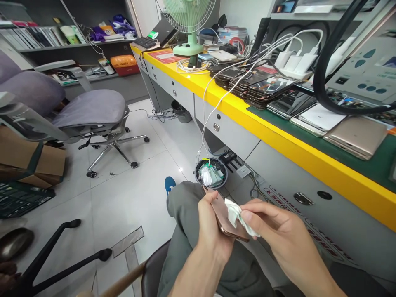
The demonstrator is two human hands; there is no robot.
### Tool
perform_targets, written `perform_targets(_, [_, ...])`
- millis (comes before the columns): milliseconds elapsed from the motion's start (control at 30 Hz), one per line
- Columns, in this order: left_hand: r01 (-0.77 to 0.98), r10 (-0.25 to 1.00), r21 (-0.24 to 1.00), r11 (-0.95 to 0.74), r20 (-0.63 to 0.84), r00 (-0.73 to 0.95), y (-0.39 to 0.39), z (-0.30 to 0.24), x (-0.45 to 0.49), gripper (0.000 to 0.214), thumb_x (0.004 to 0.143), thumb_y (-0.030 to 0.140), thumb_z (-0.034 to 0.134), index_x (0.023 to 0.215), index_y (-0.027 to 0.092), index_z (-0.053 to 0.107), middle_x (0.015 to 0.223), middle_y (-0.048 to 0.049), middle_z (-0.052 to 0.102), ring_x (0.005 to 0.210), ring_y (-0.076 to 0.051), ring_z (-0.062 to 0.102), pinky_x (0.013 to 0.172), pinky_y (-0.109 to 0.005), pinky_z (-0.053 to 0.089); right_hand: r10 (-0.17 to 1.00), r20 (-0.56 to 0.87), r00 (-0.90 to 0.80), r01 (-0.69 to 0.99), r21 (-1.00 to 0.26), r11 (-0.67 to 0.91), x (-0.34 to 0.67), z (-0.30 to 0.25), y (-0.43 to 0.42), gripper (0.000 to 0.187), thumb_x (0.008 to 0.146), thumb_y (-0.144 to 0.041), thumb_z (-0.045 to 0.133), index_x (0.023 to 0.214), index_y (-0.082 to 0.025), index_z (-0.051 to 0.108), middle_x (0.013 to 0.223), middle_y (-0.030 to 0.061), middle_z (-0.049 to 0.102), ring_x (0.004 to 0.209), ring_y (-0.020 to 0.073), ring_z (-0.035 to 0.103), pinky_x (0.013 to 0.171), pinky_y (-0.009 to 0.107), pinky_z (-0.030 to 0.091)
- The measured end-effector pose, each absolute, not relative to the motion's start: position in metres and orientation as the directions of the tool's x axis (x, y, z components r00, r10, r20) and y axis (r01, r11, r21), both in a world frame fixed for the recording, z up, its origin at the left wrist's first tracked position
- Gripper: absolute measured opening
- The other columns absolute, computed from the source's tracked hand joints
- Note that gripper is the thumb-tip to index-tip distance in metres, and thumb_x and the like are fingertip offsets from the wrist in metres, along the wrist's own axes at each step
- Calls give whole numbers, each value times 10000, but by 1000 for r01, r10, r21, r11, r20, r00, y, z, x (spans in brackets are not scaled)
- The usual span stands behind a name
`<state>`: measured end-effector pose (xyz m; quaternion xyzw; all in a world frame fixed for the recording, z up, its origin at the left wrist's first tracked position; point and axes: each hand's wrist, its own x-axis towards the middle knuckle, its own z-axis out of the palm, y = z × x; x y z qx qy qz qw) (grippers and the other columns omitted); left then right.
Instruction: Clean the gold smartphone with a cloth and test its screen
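Observation:
A gold-pink smartphone [220, 209] rests in my left hand [208, 231], back side up, above my lap. My left thumb lies along its near-left edge, and the other fingers are hidden beneath it. Pinched between the thumb and fingers of my right hand [275, 231] is a crumpled white wipe [234, 212]. The wipe hangs over the phone's back; whether it presses on the surface I cannot tell. My knees are below both hands.
To the right runs a yellow-edged workbench [287, 144] with stacked phones [256, 84], white chargers [292, 62] and a green fan [189, 24]. White cables [213, 111] hang toward a filled waste bin [212, 173]. A grey office chair [89, 107] and a cardboard box [37, 156] stand left.

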<state>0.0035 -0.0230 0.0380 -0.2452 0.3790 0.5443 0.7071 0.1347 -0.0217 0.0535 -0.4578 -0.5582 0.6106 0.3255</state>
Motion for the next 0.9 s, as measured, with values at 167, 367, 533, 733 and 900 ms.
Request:
perform_targets(167, [-944,542,93,317,-834,101,-23,36,5,283,810,407,534,634,189,497,560,-3,480,494,-144,487,488,-256,386,930,-171,-326,134,-982,-133,131,51,-27,148,909,-389,706,953,-265,772,882,-5,674,768,140,641,647,138,533])
perform_targets(367, [-950,481,180,256,-876,-36,-21,40,6,344,805,539,590,830,200,535,626,12,491,476,-119,453,443,-221,366,919,-81,-387,187,-982,-8,125,46,-43,102,929,-316,679,938,-256,761,955,20,701,885,164,672,772,158,535])
perform_targets(533, [-942,503,245,230,-859,-101,-15,39,1,448,830,661,504,773,218,466,579,41,443,379,-82,352,364,-201,293,874,-40,-484,113,-993,17,123,36,-50,177,946,-255,643,1079,-258,759,1036,67,691,918,201,675,786,240,571])
perform_targets(733, [-908,505,370,196,-832,-230,-12,30,0,462,788,651,616,754,218,458,573,84,381,395,-57,356,377,-175,312,942,195,-272,220,-941,258,108,20,-58,87,886,-210,702,873,-235,785,901,57,714,803,196,684,736,238,559])
perform_targets(900, [-839,555,534,108,-732,-395,-15,28,-2,521,683,677,719,744,205,507,582,89,410,408,-55,376,396,-187,337,990,85,-113,224,-968,108,95,20,-67,92,860,-320,744,829,-263,809,924,59,729,794,218,673,734,274,567])
